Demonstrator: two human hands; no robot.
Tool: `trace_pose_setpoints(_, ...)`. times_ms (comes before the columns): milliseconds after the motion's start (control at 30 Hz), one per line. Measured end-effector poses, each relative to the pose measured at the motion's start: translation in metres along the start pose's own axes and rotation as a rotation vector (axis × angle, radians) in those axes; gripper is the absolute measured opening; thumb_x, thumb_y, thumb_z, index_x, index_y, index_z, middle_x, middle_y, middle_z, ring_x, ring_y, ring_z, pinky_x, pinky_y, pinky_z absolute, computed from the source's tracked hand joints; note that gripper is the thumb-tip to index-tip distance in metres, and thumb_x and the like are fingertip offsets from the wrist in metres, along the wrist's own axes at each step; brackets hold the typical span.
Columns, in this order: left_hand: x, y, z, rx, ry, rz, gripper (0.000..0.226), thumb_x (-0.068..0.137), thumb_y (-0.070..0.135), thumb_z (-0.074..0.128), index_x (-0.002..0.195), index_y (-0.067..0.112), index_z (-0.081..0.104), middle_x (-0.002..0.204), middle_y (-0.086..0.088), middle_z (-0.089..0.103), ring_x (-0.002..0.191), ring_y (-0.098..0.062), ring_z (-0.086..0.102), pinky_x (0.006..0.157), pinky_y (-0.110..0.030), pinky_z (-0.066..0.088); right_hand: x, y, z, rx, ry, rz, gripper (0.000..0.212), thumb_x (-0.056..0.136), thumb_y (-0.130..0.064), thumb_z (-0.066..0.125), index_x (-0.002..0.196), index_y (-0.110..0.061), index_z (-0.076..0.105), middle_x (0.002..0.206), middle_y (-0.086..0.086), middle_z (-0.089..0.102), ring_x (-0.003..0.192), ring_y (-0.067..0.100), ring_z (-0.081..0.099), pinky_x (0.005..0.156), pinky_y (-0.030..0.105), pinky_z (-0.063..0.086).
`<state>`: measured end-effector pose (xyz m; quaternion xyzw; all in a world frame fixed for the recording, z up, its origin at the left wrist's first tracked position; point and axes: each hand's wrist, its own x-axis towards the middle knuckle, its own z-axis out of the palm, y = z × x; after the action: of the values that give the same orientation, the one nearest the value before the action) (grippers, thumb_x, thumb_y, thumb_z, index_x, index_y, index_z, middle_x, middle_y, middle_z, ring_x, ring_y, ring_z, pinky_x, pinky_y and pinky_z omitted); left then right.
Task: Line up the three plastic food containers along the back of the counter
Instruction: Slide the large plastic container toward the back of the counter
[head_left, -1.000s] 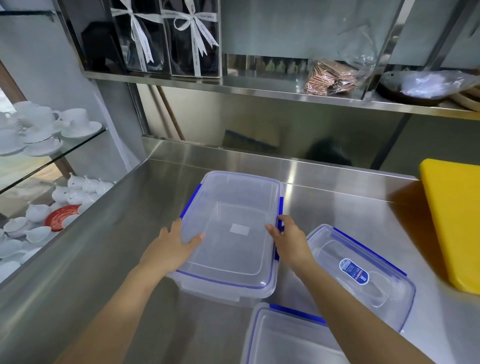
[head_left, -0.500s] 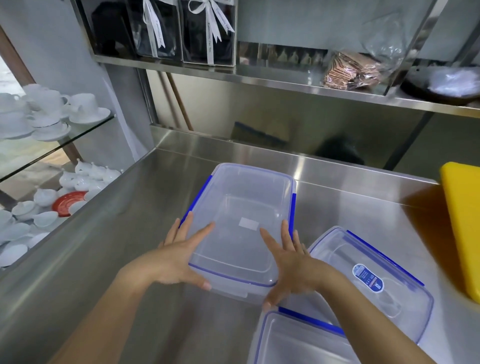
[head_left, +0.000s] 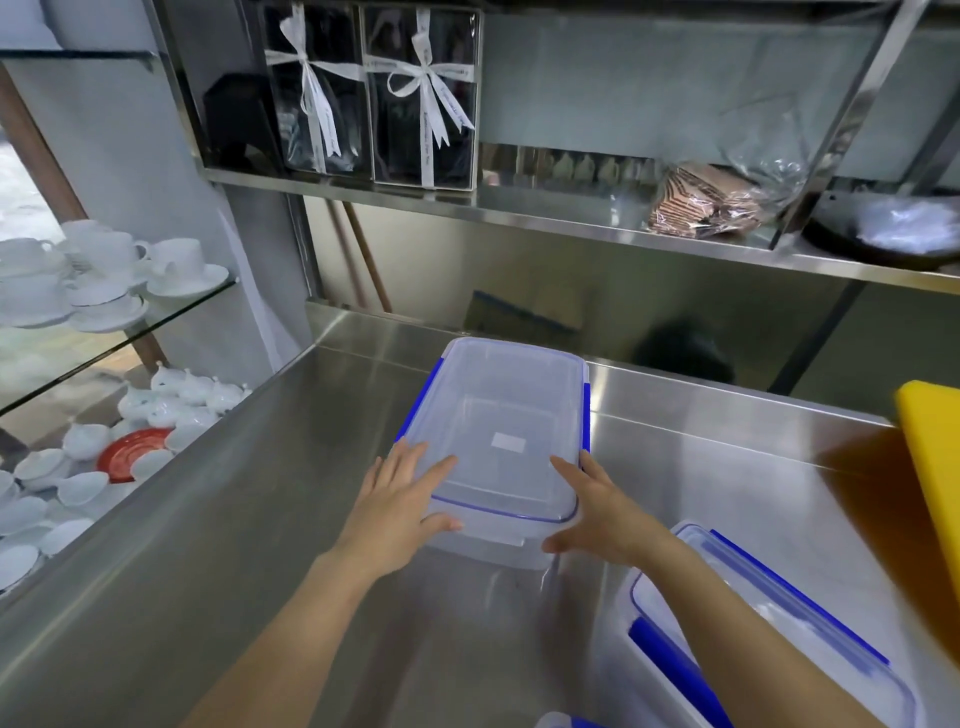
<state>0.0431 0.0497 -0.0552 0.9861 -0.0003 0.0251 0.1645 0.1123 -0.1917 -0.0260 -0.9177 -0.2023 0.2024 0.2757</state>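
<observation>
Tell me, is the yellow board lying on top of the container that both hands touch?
No, the yellow board stands at the right edge of the counter, apart from the container, whose lid carries nothing but fingers.

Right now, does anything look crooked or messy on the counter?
Yes. The second container at the near right sits turned at a slant, not square with the container held between the left hand and right hand. Nothing looks spilled or broken.

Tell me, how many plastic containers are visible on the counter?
3. One container sits mid-counter between both hands. A second is at the near right. A third barely shows at the bottom edge, mostly cut off.
</observation>
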Motion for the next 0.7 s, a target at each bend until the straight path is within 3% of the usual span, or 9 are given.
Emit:
trace_pose_setpoints(133,0.008,-0.005,0.009,-0.012,-0.07,0.028,0.062,0.091,0.047,0.044,0.138,0.051,0.004,0.157,-0.002,-0.01,0.137,-0.018,-0.03,0.11,-0.04,-0.018,0.006,0.005,0.001,0.017,0.038,0.001,0.099,0.067,-0.03,0.079,0.142,-0.028,0.015,0.153,-0.003,0.008,0.137,0.022,0.023,0.106,0.04,0.04)
trace_pose_setpoints(333,0.008,0.007,-0.004,-0.017,-0.144,-0.003,0.064,0.091,0.036,0.048,0.14,0.048,0.008,0.157,-0.004,-0.01,0.139,-0.02,-0.026,0.111,-0.039,-0.016,0.0,0.009,0.003,-0.007,0.079,-0.02,0.098,0.069,-0.034,0.077,0.142,-0.033,0.012,0.154,-0.005,0.009,0.138,0.024,0.023,0.107,0.042,0.037)
trace_pose_setpoints(433,0.002,0.039,-0.009,-0.046,-0.034,0.093,0.064,0.089,0.02,0.05,0.141,0.036,0.017,0.156,0.0,0.002,0.142,-0.019,-0.009,0.113,-0.035,-0.004,-0.01,0.016,-0.003,0.028,0.137,-0.008,0.09,0.069,-0.038,0.076,0.139,-0.034,0.021,0.153,-0.002,0.02,0.135,0.024,0.031,0.105,0.042,0.037)
trace_pose_setpoints(500,-0.007,0.071,-0.009,-0.119,0.097,0.236,0.051,0.088,0.023,0.052,0.136,0.028,0.034,0.149,0.001,0.027,0.137,-0.018,0.017,0.108,-0.028,0.01,-0.021,0.026,-0.011,0.035,0.188,0.027,0.082,0.069,-0.04,0.075,0.137,-0.031,0.029,0.148,0.001,0.033,0.129,0.023,0.04,0.101,0.038,0.04)
trace_pose_setpoints(567,-0.018,0.106,-0.003,-0.172,0.16,0.334,0.037,0.088,0.029,0.053,0.124,0.023,0.049,0.131,0.001,0.051,0.121,-0.02,0.043,0.097,-0.026,0.025,-0.034,0.04,-0.021,0.037,0.219,0.073,0.079,0.07,-0.041,0.074,0.136,-0.028,0.033,0.144,0.003,0.04,0.125,0.024,0.045,0.1,0.038,0.041)
trace_pose_setpoints(633,-0.027,0.136,0.01,-0.25,0.115,0.29,0.031,0.089,0.035,0.05,0.117,0.024,0.053,0.118,0.002,0.061,0.105,-0.021,0.055,0.09,-0.03,0.039,-0.049,0.056,-0.031,0.05,0.235,0.107,0.077,0.071,-0.04,0.074,0.137,-0.026,0.035,0.142,0.004,0.045,0.122,0.025,0.047,0.101,0.041,0.044)
trace_pose_setpoints(700,-0.032,0.155,0.025,-0.314,-0.041,0.143,0.027,0.087,0.042,0.051,0.108,0.026,0.055,0.11,0.003,0.065,0.097,-0.018,0.06,0.085,-0.034,0.05,-0.064,0.072,-0.038,0.044,0.255,0.156,0.076,0.073,-0.042,0.072,0.137,-0.025,0.036,0.142,0.005,0.045,0.122,0.025,0.048,0.101,0.042,0.044)
